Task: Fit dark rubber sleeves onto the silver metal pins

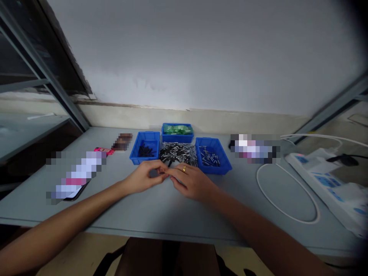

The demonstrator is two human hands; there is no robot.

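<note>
My left hand (148, 176) and my right hand (194, 182) meet over the grey table, fingertips together. Both are closed in a pinch; whatever they hold is too small or hidden to name. A gold-coloured ring is on my right hand. Just beyond the fingers lies a heap of thin silver and black rods (178, 151). Left of the heap, a blue bin (133, 153) contains small black pieces (146, 150). On the right, another blue bin (220, 168) has scattered slim rods (209, 157) in it. Behind the heap, a third blue bin (177, 138) holds green-looking pieces (176, 129).
Blurred-out phone-like objects lie at left (83, 176) and right (253, 148). Near the left one is a pink item (103, 150). A white cable (287, 214) loops on the right beside a white power strip (324, 184). A wall (201, 69) rises behind the table.
</note>
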